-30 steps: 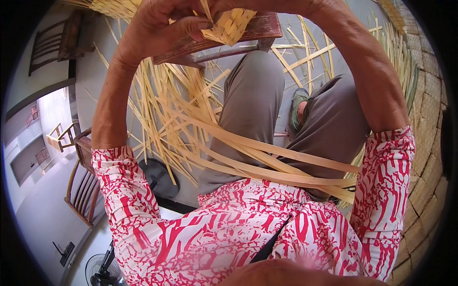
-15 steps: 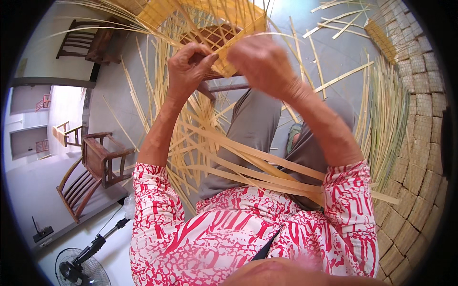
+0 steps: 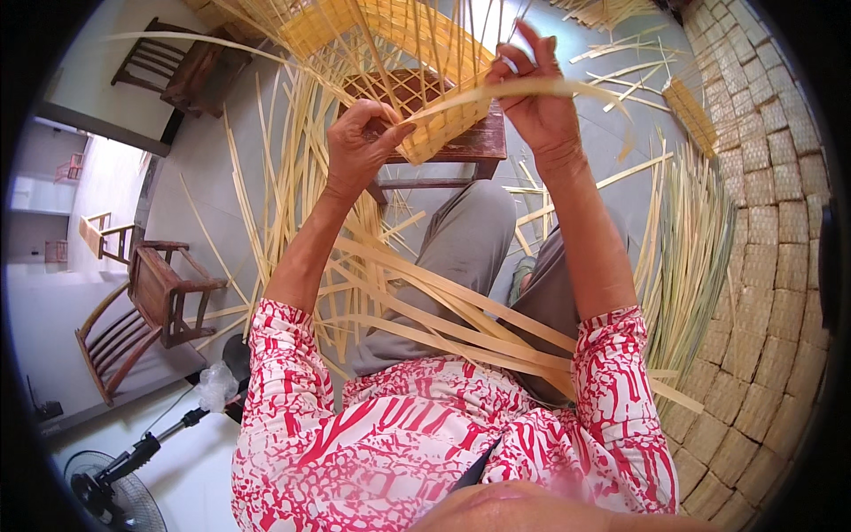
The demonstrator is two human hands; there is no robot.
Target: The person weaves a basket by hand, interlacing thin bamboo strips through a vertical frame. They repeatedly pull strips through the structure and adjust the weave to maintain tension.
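A partly woven yellow bamboo basket [image 3: 433, 140] rests on a dark red wooden stool [image 3: 483, 146] beyond my knees. Thin upright stakes stick up from its woven wall. My left hand [image 3: 362, 146] pinches a flat bamboo strip at the basket's near left corner, thumb against fingers. From there the pale strip [image 3: 567, 87] runs right across the basket's near side and past my right hand [image 3: 539, 106]. My right hand has the strip between its fingers, two of them raised above it. The strip's free end curves down, blurred, to the right.
Several loose bamboo strips [image 3: 452, 306] lie across my lap, with more on the floor at left. A bundle of thin splints [image 3: 687, 257] lies at right beside stacked woven blocks [image 3: 767, 306]. Wooden chairs [image 3: 155, 297] and a fan [image 3: 111, 492] stand at left.
My right hand has moved right and up from beside the basket corner, drawing the strip out sideways. My left hand stays at the corner. The whole view has shifted slightly.
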